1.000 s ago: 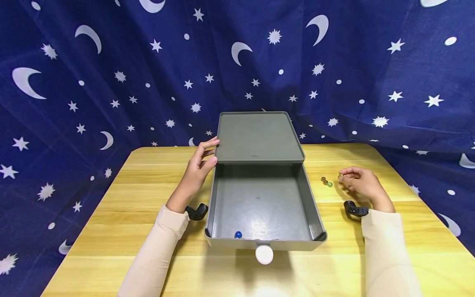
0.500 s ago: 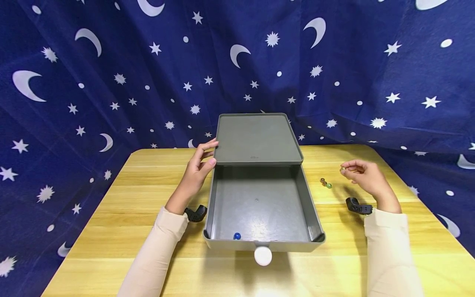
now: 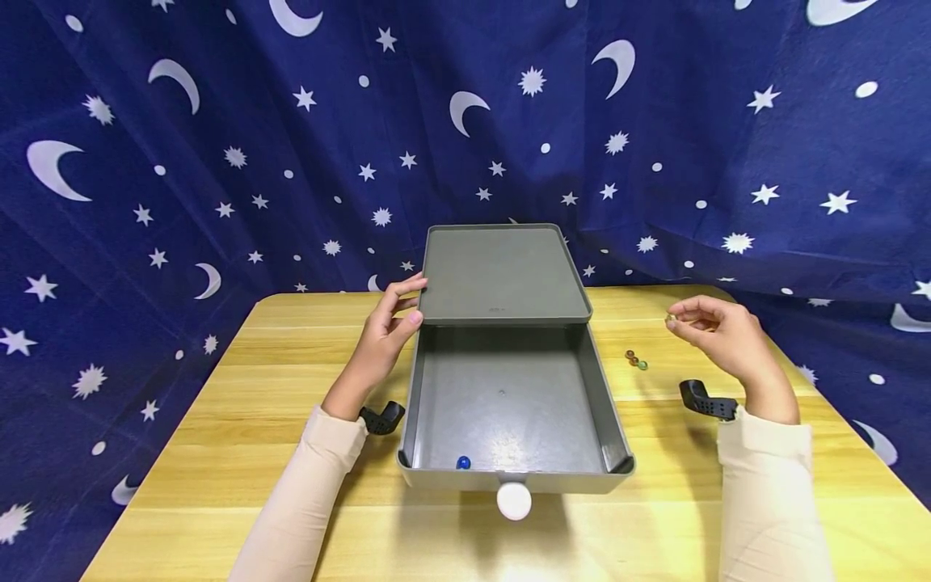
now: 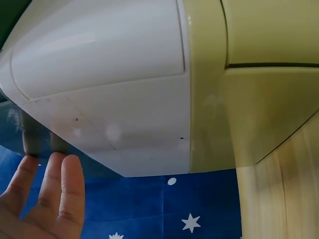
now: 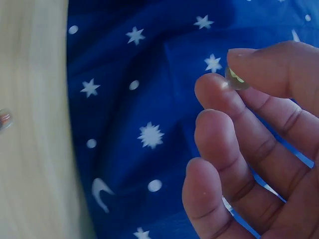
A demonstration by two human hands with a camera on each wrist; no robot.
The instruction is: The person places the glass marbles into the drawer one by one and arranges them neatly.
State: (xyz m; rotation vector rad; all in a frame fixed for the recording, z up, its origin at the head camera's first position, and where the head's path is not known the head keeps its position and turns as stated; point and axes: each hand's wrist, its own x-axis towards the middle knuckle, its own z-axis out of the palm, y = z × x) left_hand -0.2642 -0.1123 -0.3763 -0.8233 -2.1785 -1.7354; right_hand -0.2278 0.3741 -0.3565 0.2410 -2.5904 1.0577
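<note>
The right hand point(image 3: 720, 333) pinches a seemingly clear marble point(image 5: 235, 79), which a slack hold could drop. The left hand point(image 3: 384, 335), fingers extended, touches the box point(image 3: 505, 275) on its right.

The right hand point(image 5: 256, 142) is pinching 1 marble point(image 5: 236, 80) at upper right; blue cloth point(image 5: 119, 114) is filling the centre, worktop point(image 5: 37, 174) the left.

no lettering can be read; the small mark point(image 3: 497, 309) on the grey box top point(image 3: 502, 267) is too faint.
</note>
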